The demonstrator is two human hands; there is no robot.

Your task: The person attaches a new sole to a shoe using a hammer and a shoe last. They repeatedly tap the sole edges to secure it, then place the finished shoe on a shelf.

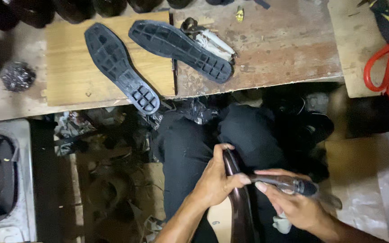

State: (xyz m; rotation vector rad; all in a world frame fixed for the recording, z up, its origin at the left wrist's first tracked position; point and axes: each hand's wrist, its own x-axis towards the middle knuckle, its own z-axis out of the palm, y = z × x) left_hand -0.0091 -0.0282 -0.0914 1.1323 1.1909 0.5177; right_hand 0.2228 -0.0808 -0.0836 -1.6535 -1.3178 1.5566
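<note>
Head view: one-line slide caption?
Left hand grips a dark brown shoe upper over the lap, right hand holds a dark tool; two black soles on the workbench.

Two black rubber shoe soles (121,67) (181,49) lie tread-up on the counter (284,45). One pair of red-handled scissors (388,67) sits at its right edge. Two hands (214,177) (293,204) are in view, holding one dark brown shoe (239,211) and one dark tool (289,183).

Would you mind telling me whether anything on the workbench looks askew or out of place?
One black sole lies slanted on the wooden board, its heel end jutting past the bench edge. The second sole also lies crooked, across the gap between boards. Nothing looks spilled.
</note>
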